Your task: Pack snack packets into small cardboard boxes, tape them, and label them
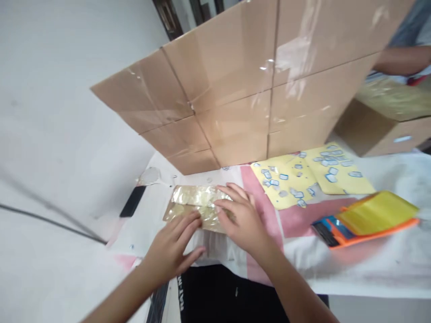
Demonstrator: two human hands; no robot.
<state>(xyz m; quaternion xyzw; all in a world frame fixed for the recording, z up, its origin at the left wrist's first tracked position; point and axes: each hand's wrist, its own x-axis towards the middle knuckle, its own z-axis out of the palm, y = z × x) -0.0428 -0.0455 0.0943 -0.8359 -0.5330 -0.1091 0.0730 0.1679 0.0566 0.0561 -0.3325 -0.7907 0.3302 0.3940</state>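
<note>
A small flat package (185,202), brown with shiny clear plastic or tape over it, lies on the table in front of me. My left hand (177,237) rests its fingertips on the near left edge, thumb spread away. Over the package's right end is my right hand (240,215), its fingers apart and slightly bent, pressing on the shiny surface. Neither hand is closed around it. What the package contains cannot be made out.
A large taped cardboard panel (235,125) stands behind the package. Yellow sheets with small pieces (286,179) lie to the right, near an orange-and-yellow tape dispenser (367,220). A black object (133,202) lies at left. Another person's arm (404,60) shows above an open carton (370,128).
</note>
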